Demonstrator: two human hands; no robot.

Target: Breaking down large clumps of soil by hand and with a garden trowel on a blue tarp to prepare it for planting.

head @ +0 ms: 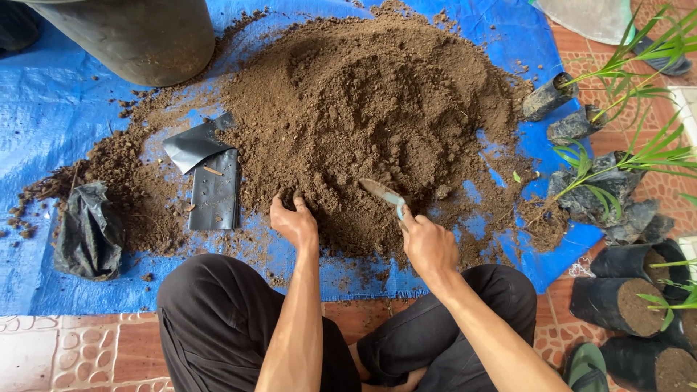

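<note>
Head view: at lower centre, the right hand point(428, 247) grips a small trowel point(383, 193), blade angled into the soil heap point(370, 109) on the blue tarp point(43, 138). The left hand point(294, 221) presses curled, empty fingers into the heap's near edge. Flat black nursery bags point(207, 174) lie left; potted seedlings point(617, 181) crowd the right edge.

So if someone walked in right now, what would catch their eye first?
The big mound of brown soil heaped on the blue tarp fills the middle. At its near edge the right hand holds a small trowel while the left hand presses into the dirt. Green seedlings in black bags cluster at the right.
</note>
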